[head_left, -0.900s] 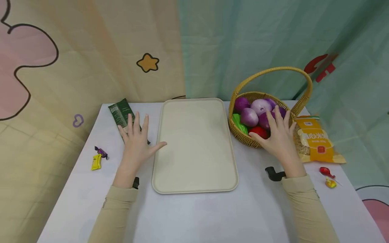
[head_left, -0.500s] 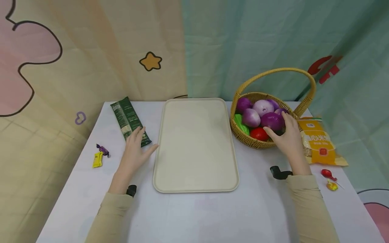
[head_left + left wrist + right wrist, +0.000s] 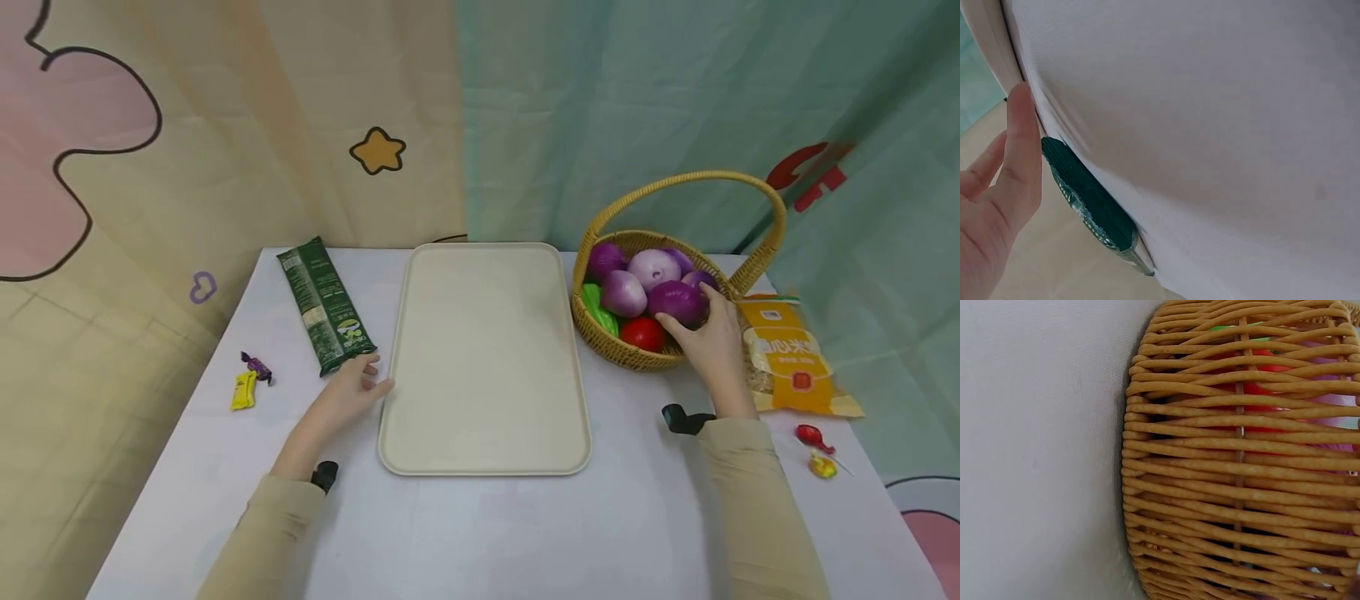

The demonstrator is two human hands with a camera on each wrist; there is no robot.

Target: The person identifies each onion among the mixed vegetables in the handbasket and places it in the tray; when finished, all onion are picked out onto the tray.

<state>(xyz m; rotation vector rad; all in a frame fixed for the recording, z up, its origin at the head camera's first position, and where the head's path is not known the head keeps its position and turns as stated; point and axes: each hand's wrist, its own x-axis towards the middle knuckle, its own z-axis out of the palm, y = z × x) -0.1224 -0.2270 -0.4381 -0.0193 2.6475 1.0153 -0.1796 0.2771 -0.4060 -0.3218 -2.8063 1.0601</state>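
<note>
This looks like a staged recording set rather than a lived-in room. Behind the white table [image 3: 480, 533] hang cloth backdrops [image 3: 225, 125] printed with cartoon shapes, such as a yellow star [image 3: 377, 151], in place of real walls. Laid out on it are a bare tray [image 3: 483, 358], a wicker basket [image 3: 637, 354] of toy-like vegetables, snack packets [image 3: 324, 304] and sweets [image 3: 247, 382]

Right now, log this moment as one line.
left hand at tray edge | right hand grips onion | onion in basket
</note>
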